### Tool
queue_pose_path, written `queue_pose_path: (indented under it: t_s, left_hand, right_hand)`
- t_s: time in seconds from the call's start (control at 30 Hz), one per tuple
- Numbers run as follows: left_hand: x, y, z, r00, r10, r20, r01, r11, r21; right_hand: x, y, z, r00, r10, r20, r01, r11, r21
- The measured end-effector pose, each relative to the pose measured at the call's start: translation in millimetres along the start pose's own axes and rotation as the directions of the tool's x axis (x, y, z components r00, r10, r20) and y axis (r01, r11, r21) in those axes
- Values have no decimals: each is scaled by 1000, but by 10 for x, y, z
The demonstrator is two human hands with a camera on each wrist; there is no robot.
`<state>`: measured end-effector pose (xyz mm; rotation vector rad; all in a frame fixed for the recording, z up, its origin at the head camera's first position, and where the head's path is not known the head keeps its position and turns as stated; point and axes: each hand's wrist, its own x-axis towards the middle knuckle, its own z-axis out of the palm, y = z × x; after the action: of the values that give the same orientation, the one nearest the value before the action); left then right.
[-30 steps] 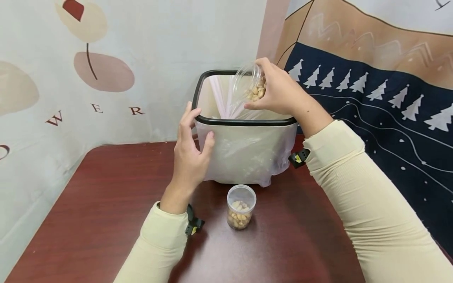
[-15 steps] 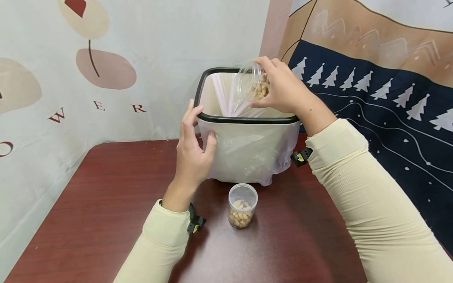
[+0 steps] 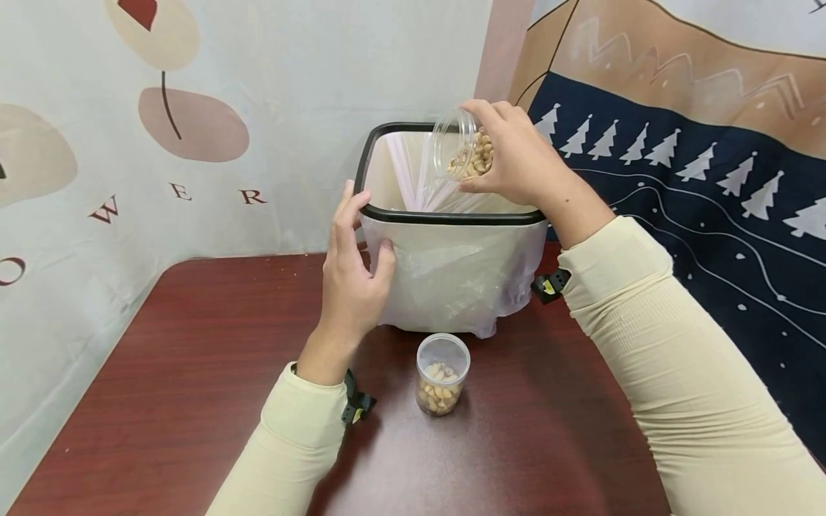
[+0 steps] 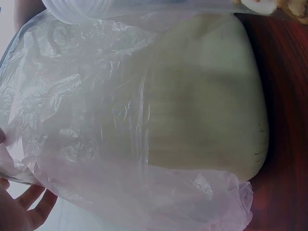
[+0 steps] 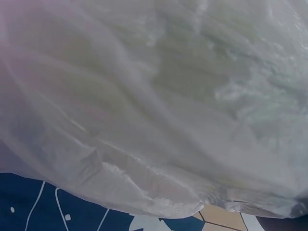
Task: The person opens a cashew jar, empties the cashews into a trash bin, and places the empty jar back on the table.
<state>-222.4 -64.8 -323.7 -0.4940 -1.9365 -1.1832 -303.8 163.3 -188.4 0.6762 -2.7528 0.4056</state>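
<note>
White cloth backdrop (image 3: 290,107): hung across the upper left of the frame, beside a navy tree-printed cloth (image 3: 671,183) at right.
Red-brown table (image 3: 193,358): spread over the lower half, bearing the whole setup.
Pale bin (image 3: 445,218): upright near the centre, black-rimmed, mouth upward — likely set there for easy reach.
Thin plastic liner (image 4: 202,202): draped down outside the walls, crumpled along its lower edge; probably tucked under the rim to stay put.
Right hand (image 3: 516,158): above the bin's mouth, right of centre; clamped on a clear jar (image 3: 442,147), thumb below, fingers above — seemingly for control of the tilt.
Left hand (image 3: 353,276): at the bin's left front corner; fingers around the rim, thumb on the front wall, so clamped on the bin, presumably to steady it.
Second jar (image 3: 443,350): upright at lower centre, just in front of the bin, part-filled, touched by neither hand.
Nuts (image 3: 479,156): resting inside the tilted jar, perhaps held back by a shallow angle; impossible to tell of any inside the bin.
</note>
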Motion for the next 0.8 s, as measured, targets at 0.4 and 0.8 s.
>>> queue_pose_path:
  t_s: [0.4,0.8]
  left_hand:
    - [2,-8,4,1000,6,-3,-6,1000,-1]
    - [-3,6,8,1000,3,-2,-3,1000,4]
  right_hand:
    - [8,3,11,1000,-5,-1,5,1000,-8]
    - [-2,5,-3,1000,-3,21,3,1000,-6]
